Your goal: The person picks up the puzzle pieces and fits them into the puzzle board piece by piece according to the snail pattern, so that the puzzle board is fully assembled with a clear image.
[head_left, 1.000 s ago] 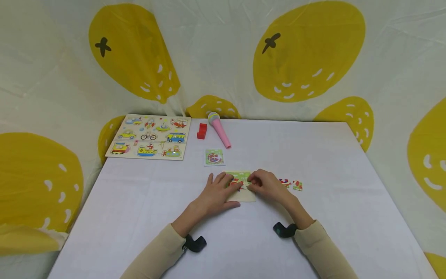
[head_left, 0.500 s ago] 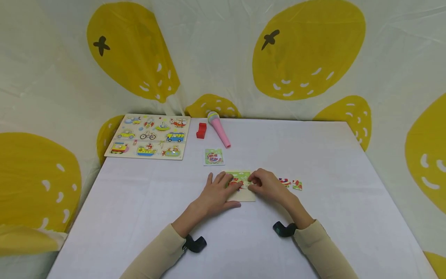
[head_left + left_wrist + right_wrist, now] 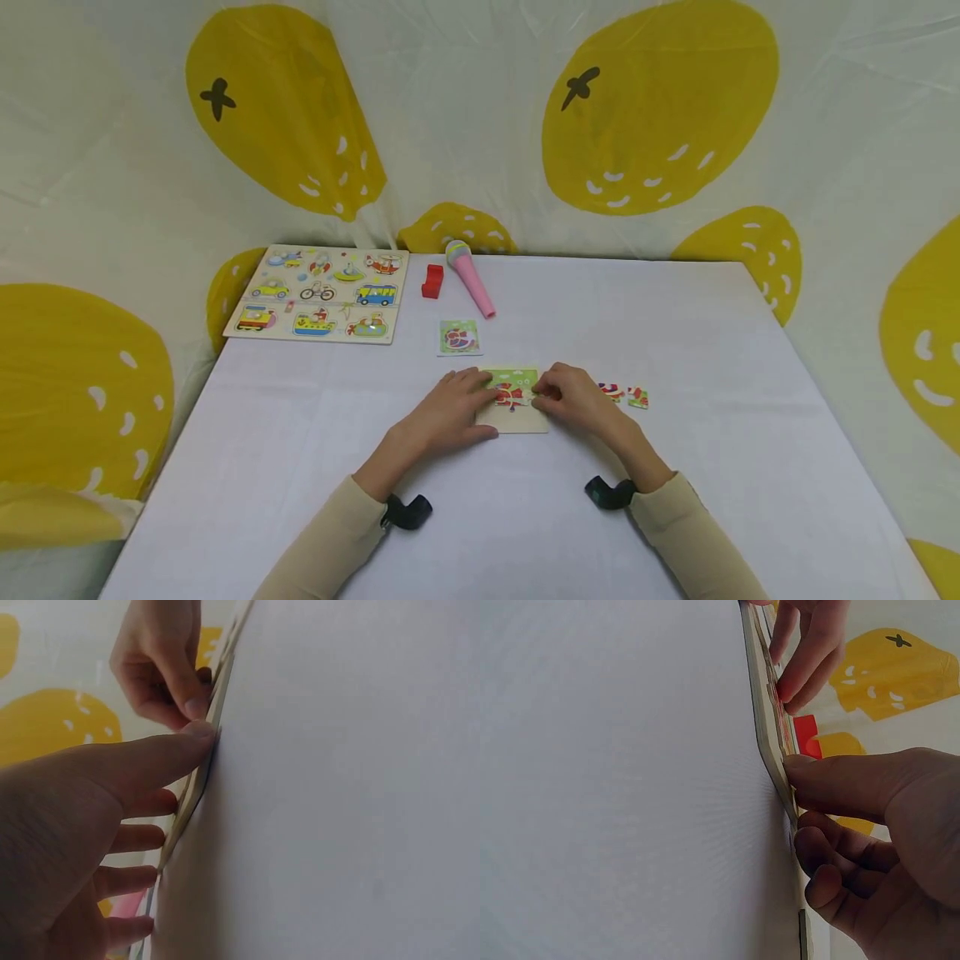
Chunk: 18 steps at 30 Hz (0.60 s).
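Observation:
A small wooden puzzle board [image 3: 517,423] lies on the white table, its upper part filled with green and red picture pieces and its lower strip bare wood. My left hand [image 3: 446,408] rests on the board's left side, fingers extended over the edge and thumb near the lower corner. At the right side, my right hand [image 3: 573,400] pinches a light puzzle piece [image 3: 528,398] between thumb and curled index finger, low over the board. Its fingers hide part of that piece. In the right wrist view the thumb [image 3: 810,780] lies right at the board's edge.
Loose puzzle pieces [image 3: 638,397] lie right of the right hand. Beyond the board is a small picture card [image 3: 460,337]. Farther back are a red block [image 3: 432,282], a pink toy microphone [image 3: 472,282] and, at left, a wooden vehicle puzzle [image 3: 315,294].
My left hand has drawn back leftward, its fingers off the middle of the board, so more of the red picture shows. The right hand stays at the board's right side.

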Tool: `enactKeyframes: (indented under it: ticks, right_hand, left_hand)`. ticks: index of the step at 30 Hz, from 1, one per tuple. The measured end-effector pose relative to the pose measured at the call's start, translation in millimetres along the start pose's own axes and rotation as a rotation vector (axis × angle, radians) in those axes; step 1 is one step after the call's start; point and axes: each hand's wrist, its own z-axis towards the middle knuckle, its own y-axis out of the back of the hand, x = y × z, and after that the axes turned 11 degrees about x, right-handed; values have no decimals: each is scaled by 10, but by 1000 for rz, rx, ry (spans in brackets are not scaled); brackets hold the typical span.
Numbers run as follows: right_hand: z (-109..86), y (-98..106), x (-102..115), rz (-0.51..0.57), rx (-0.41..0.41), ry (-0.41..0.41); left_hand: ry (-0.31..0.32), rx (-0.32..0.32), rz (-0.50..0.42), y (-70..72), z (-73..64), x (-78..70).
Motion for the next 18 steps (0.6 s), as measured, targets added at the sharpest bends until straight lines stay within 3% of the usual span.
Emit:
enactKeyframes:
  ticks: [11, 18]
  right_hand:
    - [-5, -11, -15, -27, -26, 32]
    - [-116, 101, -123, -34, -100, -16]
  left_hand:
    - [29, 6, -45, -28, -111, 71]
    - [24, -40, -89, -76, -179, 47]
